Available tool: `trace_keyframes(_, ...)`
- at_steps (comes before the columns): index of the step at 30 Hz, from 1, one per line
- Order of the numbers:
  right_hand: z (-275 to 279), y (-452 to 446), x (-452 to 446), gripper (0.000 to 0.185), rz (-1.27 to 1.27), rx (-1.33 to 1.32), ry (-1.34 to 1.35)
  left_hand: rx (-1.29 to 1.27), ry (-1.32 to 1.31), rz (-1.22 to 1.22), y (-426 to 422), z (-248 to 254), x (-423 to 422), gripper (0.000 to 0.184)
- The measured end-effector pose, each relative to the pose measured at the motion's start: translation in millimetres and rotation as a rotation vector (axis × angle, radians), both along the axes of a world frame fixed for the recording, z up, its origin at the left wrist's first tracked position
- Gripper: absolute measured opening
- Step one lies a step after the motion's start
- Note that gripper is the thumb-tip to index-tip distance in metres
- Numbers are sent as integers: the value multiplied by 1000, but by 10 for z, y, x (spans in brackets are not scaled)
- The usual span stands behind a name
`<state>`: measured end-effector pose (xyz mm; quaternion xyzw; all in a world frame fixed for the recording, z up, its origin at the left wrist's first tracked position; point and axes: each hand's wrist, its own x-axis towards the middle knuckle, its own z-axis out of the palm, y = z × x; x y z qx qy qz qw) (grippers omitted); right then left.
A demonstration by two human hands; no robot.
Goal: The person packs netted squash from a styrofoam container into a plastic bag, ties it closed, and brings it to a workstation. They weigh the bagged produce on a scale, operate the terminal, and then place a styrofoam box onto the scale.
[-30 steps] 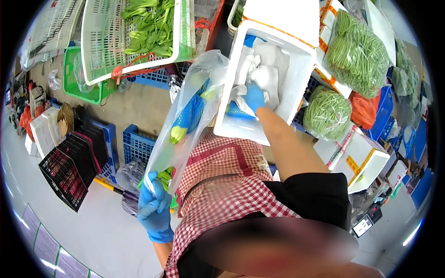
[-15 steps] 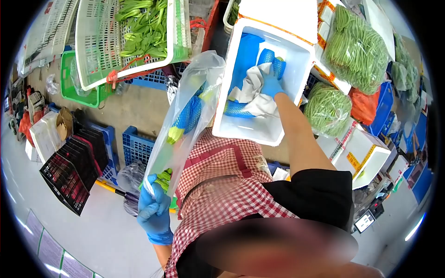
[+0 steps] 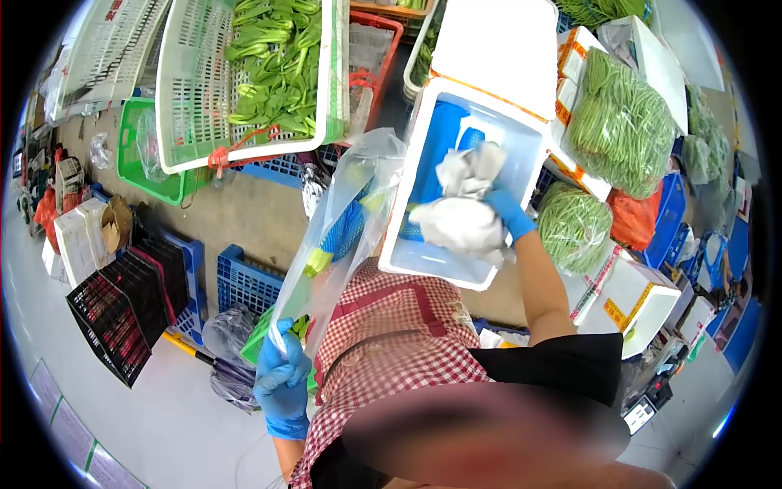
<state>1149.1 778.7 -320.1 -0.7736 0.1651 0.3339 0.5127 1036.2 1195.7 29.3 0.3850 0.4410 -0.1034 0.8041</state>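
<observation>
My left hand [image 3: 282, 371], in a blue glove, is closed on the gathered end of a clear plastic bag [image 3: 376, 160]. Inside that bag lies green-tipped produce in blue foam netting [image 3: 342, 228]. My right hand [image 3: 511, 214], gloved too, is over a white foam box [image 3: 525, 138] and grips crumpled whitish-grey paper [image 3: 463, 222]. The paper is lifted and partly covers the box's inside. Beneath it, part of another blue-netted piece [image 3: 470, 138] shows beside a blue sheet [image 3: 442, 126] along the box's left wall.
A white basket of leafy greens [image 3: 277, 73] stands at upper left, above a green crate [image 3: 159, 183]. Bagged green beans [image 3: 619, 114] lie on foam boxes at right. A black crate [image 3: 126, 306] and a blue pallet [image 3: 244, 277] are on the left.
My right hand has lifted the crumpled paper from the netted produce and drawn it toward me. The view has shifted, so the box sits lower. My left hand keeps hold of the bag.
</observation>
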Motion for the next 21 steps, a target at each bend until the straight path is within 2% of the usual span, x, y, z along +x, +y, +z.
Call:
trace_keyframes(3, 242, -197, 445, 36, -228, 245, 65, 0, -12, -55, 8, -34, -2, 63)
trace_keyframes(8, 346, 42, 489, 35, -457, 422, 172, -5, -24, -43, -11, -21, 0, 62)
trace_keyframes(16, 303, 290, -187, 32, -607, 508, 334, 6, -34, -111, -71, 0, -21, 60)
trace_keyframes(18, 306, 280, -321, 30, -628, 522, 361, -20, -39, -112, -61, -22, -67, 53)
trace_keyframes(20, 261, 267, -382, 32, -659, 608, 525, -45, -33, -104, -39, -54, -108, 51)
trace_keyframes(21, 454, 325, -344, 34, -644, 597, 620, -72, -47, -100, -31, -44, -119, 52)
